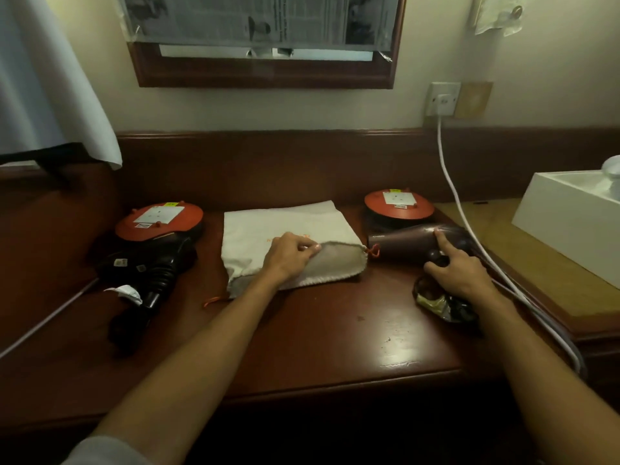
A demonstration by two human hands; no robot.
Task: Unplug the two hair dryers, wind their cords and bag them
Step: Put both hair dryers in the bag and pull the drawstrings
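A white cloth drawstring bag [268, 226] lies flat in the middle of the dark wooden desk [335, 330]. My left hand [288, 255] pinches the bag's upper edge and lifts its mouth ajar. To the right lies a maroon hair dryer [402, 241]; my right hand [453, 268] grips its handle with the forefinger stretched along the body. Its wound cord bundle [436, 300] shows below my wrist. A black hair dryer [147, 266] lies on the left of the desk, with a pale cord [50, 318] trailing off to the left.
Two red round socket units [159, 218] [399, 204] stand behind the dryers. A white cable [449, 176] runs from the wall socket [443, 100] down past my right arm. A white box [570, 216] sits at the right. A framed mirror [265, 67] hangs above.
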